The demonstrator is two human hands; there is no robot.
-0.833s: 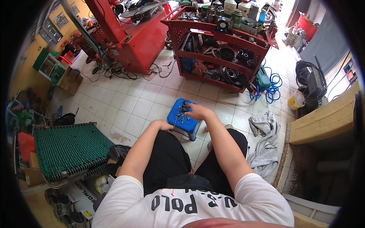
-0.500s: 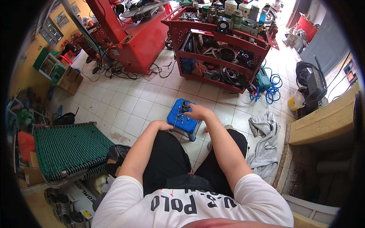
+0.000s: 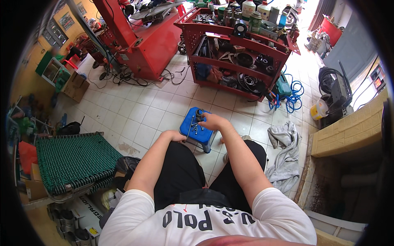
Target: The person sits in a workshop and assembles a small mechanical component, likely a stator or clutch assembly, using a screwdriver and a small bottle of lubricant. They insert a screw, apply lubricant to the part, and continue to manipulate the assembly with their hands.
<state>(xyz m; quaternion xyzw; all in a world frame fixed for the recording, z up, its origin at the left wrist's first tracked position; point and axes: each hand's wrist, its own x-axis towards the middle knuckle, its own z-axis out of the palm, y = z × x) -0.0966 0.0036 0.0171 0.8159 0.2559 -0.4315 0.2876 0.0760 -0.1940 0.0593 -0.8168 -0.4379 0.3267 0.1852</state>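
A low blue plastic stool (image 3: 207, 132) stands on the floor in front of my knees. On its top, toward the far edge, is a small dark cylindrical metal part (image 3: 199, 112) with a round opening. My right hand (image 3: 211, 121) reaches in from the right, its fingers bent against that part's near side. Several small bolt-like metal pieces (image 3: 195, 128) lie on the stool, and a long thin metal rod (image 3: 190, 129) runs along its left side. My left hand (image 3: 176, 136) is low beside the stool's near left corner, by my knee; its fingers are mostly hidden.
Beyond the stool stands a red tool cart (image 3: 234, 88) loaded with tools and bottles, with a red machine (image 3: 147, 57) to its left. A grey cloth (image 3: 285, 151) lies on the floor at right. A green woven folding bed (image 3: 78, 162) is at left; blue hose (image 3: 293, 96) coils beside the cart.
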